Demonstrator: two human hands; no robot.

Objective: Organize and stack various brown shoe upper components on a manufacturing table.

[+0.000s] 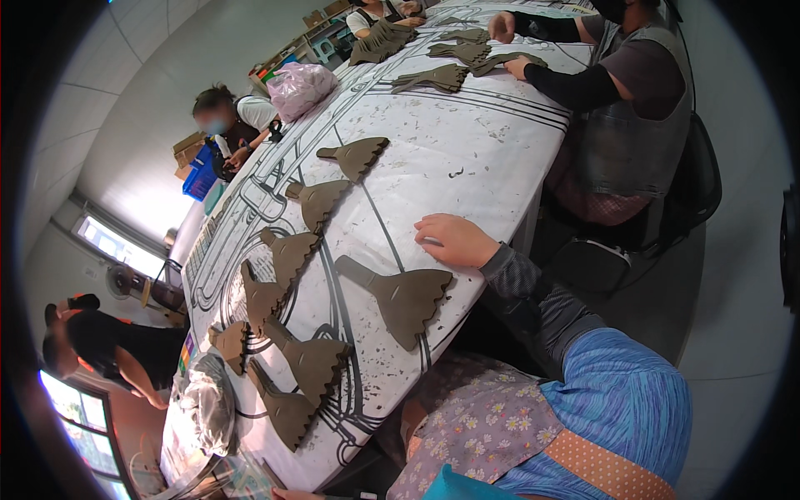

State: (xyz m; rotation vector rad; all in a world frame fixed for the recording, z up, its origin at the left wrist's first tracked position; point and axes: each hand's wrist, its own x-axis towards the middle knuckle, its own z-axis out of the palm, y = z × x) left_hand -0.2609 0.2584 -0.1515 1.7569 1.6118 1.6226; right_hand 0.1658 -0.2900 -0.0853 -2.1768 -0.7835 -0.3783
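Observation:
My right hand [457,240] lies on the white patterned table cover, fingers loosely extended, with nothing visible in it. Just below it rests a flat, grey-brown, fan-shaped piece [408,298] with a scalloped edge and a narrow stem; it looks like clay. The hand does not touch it. Several similar pieces lie to the left, among them a far fan piece [357,158] and a near fan piece [287,412]. Only a sliver of my left hand [296,494] shows at the lower edge; its fingers are hidden.
The table [492,175] carries dark crumbs. A pink plastic bag [300,90] and a clear bag [208,404] sit along its left side. At the far right a co-worker's hand [518,67] touches similar pieces. Other people are around the table; a black chair [700,175] stands right.

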